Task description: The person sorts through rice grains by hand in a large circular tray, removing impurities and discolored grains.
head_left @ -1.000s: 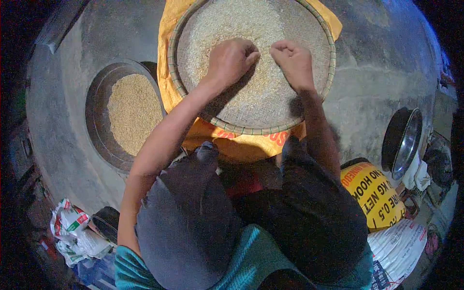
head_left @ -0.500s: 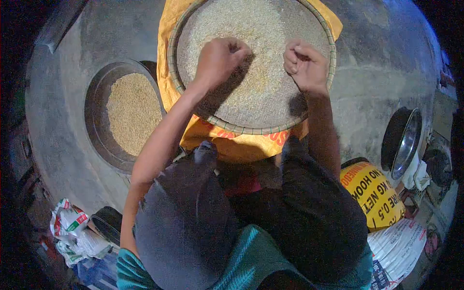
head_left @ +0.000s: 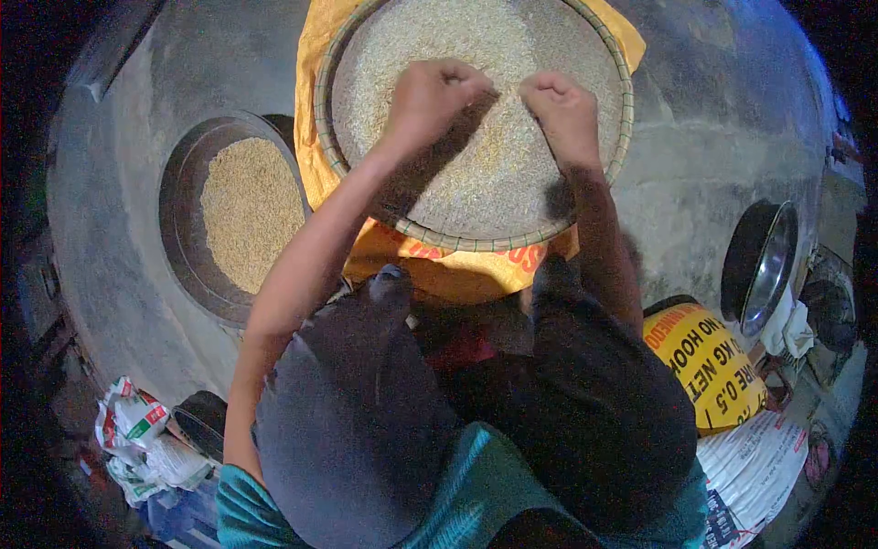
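A round woven winnowing tray (head_left: 393, 215) with a bound rim holds pale rice grains (head_left: 457, 32), with a yellower patch near its middle. Over the left half of the grains is my left hand (head_left: 432, 102), its fingers curled and thumb pressed to the index finger. My right hand (head_left: 565, 119) faces it from the right, closed in a similar pinch. A small gap separates the two sets of fingertips. Whatever lies between the fingers of either hand is too small to make out. Shadows of both hands fall on the tray.
An orange sack (head_left: 457, 279) lies under the tray. To the left, a dark basin (head_left: 183, 242) holds brownish grain (head_left: 251, 215). On the right are a shiny metal basin (head_left: 770, 270) tilted on its side and a yellow printed sack (head_left: 704, 366). Crumpled bags (head_left: 151, 448) lie lower left.
My left hand has shifted right and slightly up over the grains. My right hand has moved left and turned inward, so the fingertips are now much closer together.
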A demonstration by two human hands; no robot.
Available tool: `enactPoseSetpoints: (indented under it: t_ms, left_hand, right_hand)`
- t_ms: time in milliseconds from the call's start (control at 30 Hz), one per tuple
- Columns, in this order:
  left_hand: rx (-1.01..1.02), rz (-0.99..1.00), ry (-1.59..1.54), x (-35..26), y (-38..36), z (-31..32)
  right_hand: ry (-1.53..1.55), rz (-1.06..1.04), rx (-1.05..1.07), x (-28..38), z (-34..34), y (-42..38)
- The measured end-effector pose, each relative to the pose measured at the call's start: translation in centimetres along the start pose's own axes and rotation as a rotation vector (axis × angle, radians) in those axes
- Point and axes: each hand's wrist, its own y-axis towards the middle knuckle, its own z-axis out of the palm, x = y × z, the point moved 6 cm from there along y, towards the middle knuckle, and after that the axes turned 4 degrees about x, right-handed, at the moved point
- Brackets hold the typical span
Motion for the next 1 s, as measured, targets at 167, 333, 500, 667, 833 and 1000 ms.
enactPoseSetpoints:
  t_ms: [167, 333, 500, 667, 833, 1000]
  left_hand:
    - [0.194, -0.266, -0.822, 2.6, -0.7, -2.3]
    - [0.122, -0.322, -1.106, 3.0, -2.6, -4.1]
    - [0.166, -0.285, -0.951, 3.9, -4.7, -5.0]
    - [-0.001, -0.248, -0.221, 2.9, -6.4, -5.1]
    - [0.008, -0.051, 0.142, 2.2, -8.4, -3.9]
    - [0.005, -0.004, 0.312, 1.3, -8.6, -3.6]
  right_hand:
    - [-0.433, -0.245, 0.061, 1.0, 1.9, -0.4]
    - [-0.442, -0.185, 0.130, 1.2, 2.6, -0.6]
    - [0.530, 0.185, 0.514, 0.0, 2.1, -0.4]
    - [-0.331, -0.104, 0.403, 1.5, 5.3, -2.5]
    - [-0.653, -0.287, 0.314, 2.7, 7.3, -3.4]
    - [-0.530, -0.296, 0.337, 2.6, 7.0, -2.9]
